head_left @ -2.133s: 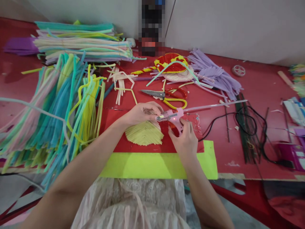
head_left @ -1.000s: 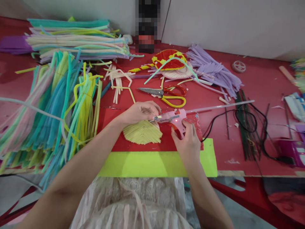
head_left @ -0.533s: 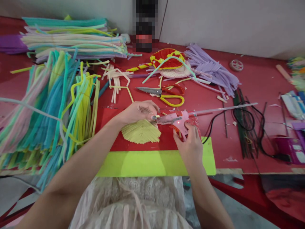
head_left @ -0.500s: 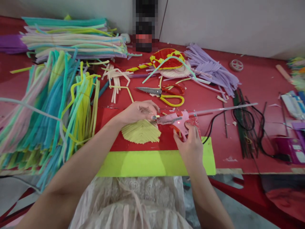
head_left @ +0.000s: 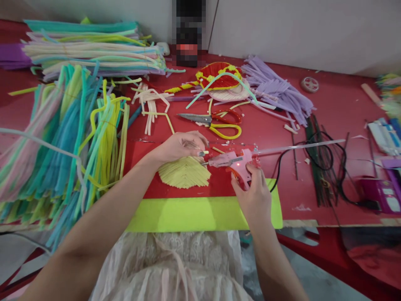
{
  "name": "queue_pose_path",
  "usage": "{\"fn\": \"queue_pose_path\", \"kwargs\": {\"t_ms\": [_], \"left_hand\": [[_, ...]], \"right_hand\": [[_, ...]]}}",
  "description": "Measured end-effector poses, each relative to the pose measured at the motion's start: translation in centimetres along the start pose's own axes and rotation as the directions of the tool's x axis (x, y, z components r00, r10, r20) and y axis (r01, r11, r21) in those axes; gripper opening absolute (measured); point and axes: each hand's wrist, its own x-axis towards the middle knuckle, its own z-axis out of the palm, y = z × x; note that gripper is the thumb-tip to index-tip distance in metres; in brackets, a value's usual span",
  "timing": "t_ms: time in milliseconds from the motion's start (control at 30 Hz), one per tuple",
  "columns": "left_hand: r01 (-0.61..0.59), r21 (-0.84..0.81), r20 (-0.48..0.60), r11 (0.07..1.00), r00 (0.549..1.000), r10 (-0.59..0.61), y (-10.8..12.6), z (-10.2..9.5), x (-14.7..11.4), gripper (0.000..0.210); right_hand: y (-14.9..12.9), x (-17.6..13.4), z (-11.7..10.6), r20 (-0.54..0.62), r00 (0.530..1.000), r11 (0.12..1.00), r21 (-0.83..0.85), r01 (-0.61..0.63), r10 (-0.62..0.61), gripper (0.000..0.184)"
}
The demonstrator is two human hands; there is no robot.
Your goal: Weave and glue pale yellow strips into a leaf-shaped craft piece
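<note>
I take the scissors (head_left: 206,120) as my landmark; they lie flat on the red table (head_left: 341,104), blades pointing left, one handle loop red and the other yellow. On my feed the right hand (head_left: 255,186) is below and to the right of them, with its grasp closed around the handle of a pink hot-glue gun (head_left: 227,159). I cannot tell whether its orange trigger (head_left: 233,171) is pressed. A small red light glows on the gun's body, and a long translucent glue stick (head_left: 297,147) runs out of its rear, off to the right of the scissors.

My left hand (head_left: 186,146) is just below the scissors' blades, thumb and fingers pinched on a short pale-yellow piece (head_left: 206,152). The rest of what lies under those fingers is hidden from me. Directly below that hand, on the near side of the scissors, sits the ribbed pale-yellow chenille fan (head_left: 184,173), its upper part covered. The gun's nozzle is right by the fan's right edge; whether they touch I cannot make out.

Beyond the scissors I see a red oval piece with yellow trim (head_left: 221,76) and, to its right, a lilac chenille bundle (head_left: 278,90). Left of the scissors are cream stems (head_left: 151,100) and, farther left, a blue-green chenille bundle (head_left: 67,129). A lime-green sheet (head_left: 188,215) lies nearest me, well below the scissors.
</note>
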Motion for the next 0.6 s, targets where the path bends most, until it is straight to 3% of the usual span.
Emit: {"fn": "queue_pose_path", "kwargs": {"t_ms": [600], "left_hand": [[0.02,0.038,0.011,0.999,1.0,-0.02,0.08,-0.11,-0.08,0.012]], "right_hand": [[0.69,-1.02,-0.67,0.02,0.998,0.998,-0.009,-0.06,0.06,0.034]]}}
